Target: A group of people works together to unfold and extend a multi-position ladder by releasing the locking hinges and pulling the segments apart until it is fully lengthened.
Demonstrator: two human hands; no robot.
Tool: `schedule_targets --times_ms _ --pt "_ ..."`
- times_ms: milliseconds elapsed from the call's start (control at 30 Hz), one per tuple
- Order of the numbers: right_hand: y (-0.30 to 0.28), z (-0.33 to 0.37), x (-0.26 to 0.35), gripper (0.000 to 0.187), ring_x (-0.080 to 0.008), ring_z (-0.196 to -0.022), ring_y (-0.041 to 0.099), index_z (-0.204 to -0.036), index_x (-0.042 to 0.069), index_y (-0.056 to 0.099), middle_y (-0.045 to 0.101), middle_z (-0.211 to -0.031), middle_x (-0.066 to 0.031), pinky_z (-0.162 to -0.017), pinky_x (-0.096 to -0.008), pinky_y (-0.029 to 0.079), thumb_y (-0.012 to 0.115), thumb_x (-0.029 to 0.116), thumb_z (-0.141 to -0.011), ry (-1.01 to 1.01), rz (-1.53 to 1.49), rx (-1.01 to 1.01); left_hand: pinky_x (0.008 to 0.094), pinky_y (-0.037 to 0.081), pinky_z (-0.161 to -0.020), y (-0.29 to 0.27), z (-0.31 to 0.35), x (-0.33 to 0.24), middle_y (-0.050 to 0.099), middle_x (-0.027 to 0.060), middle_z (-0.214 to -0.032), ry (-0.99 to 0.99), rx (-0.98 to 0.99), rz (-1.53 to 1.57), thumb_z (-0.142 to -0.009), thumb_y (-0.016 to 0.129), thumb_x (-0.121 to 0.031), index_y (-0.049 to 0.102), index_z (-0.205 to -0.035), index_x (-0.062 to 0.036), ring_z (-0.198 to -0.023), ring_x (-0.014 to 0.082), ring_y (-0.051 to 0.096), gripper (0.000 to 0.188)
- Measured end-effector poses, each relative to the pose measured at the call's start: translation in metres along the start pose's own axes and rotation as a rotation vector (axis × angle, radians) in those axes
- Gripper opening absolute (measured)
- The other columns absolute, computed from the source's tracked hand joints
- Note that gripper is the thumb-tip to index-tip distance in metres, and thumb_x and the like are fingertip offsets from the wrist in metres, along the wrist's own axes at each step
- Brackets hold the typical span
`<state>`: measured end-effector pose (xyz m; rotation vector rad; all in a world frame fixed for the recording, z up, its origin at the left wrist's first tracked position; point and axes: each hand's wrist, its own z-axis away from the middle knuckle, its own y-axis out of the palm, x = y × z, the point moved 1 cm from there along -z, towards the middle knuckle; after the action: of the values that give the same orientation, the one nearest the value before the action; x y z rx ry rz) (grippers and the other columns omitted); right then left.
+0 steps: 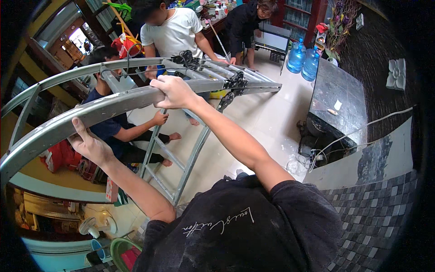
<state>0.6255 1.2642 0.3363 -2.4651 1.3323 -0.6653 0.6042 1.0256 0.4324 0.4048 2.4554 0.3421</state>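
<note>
A folding aluminium ladder (122,103) with black hinges (234,81) is raised in front of me, one section across at chest height and another reaching down to the floor. My right hand (174,93) is wrapped over the near side rail, left of the hinges. Farther left, my left hand (90,144) grips the same rail from below, its thumb against the outer face and its fingers hidden behind. A co-worker in a dark blue shirt (106,131) sits behind the ladder, one hand (160,118) at the lower section.
Beyond the ladder stand a person in a white shirt (176,31) and one in black (242,25). Blue water bottles (297,56) stand by a dark table (340,93) at right, with a loose white cable (362,126). A fan (90,226) and green tub (118,254) are lower left.
</note>
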Motion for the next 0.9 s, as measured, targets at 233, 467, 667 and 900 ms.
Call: schedule_targets --times_ms 233,467,667,900 --pt "0.001 0.000 -0.003 0.039 -0.0339 -0.076 0.059 -0.091 0.008 0.051 0.054 -0.076 -0.0133 -0.066 -0.0440 0.048 0.070 0.025 -0.061 -0.009 0.003 0.016 0.0366 0.043 -0.101 -0.002 -0.001 0.000 0.056 0.0209 -0.118 -0.028 0.008 -0.008 -0.095 0.055 -0.019 0.043 -0.123 0.0063 -0.110 0.0245 0.056 0.040" --pt "0.000 0.000 -0.001 0.037 -0.0335 -0.072 0.058 -0.088 0.007 0.053 0.052 -0.074 -0.0123 -0.063 -0.0420 0.046 0.071 0.024 -0.060 -0.018 -0.010 -0.012 0.0367 0.043 -0.101 -0.001 0.000 -0.001 0.056 0.0205 -0.118 -0.021 0.018 -0.009 -0.095 0.055 -0.019 0.043 -0.123 0.0056 -0.110 0.0244 0.056 0.039" --pt "0.001 -0.001 0.001 0.036 -0.0332 -0.072 0.057 -0.088 0.007 0.053 0.052 -0.073 -0.0123 -0.063 -0.0416 0.046 0.070 0.023 -0.060 -0.010 -0.011 -0.012 0.0364 0.043 -0.100 0.002 0.001 -0.003 0.059 0.0190 -0.116 -0.012 0.007 -0.022 -0.096 0.054 -0.020 0.045 -0.122 0.0047 -0.109 0.0233 0.057 0.037" --pt "-0.004 0.001 0.008 0.042 -0.0340 -0.087 0.055 -0.097 0.006 0.053 0.052 -0.083 -0.0138 -0.076 -0.0428 0.045 0.071 0.023 -0.063 0.044 0.041 0.050 0.0347 0.045 -0.096 0.000 0.001 -0.004 0.060 0.0170 -0.114 -0.055 -0.018 -0.050 -0.095 0.055 -0.020 0.048 -0.120 0.0033 -0.106 0.0219 0.059 0.035"
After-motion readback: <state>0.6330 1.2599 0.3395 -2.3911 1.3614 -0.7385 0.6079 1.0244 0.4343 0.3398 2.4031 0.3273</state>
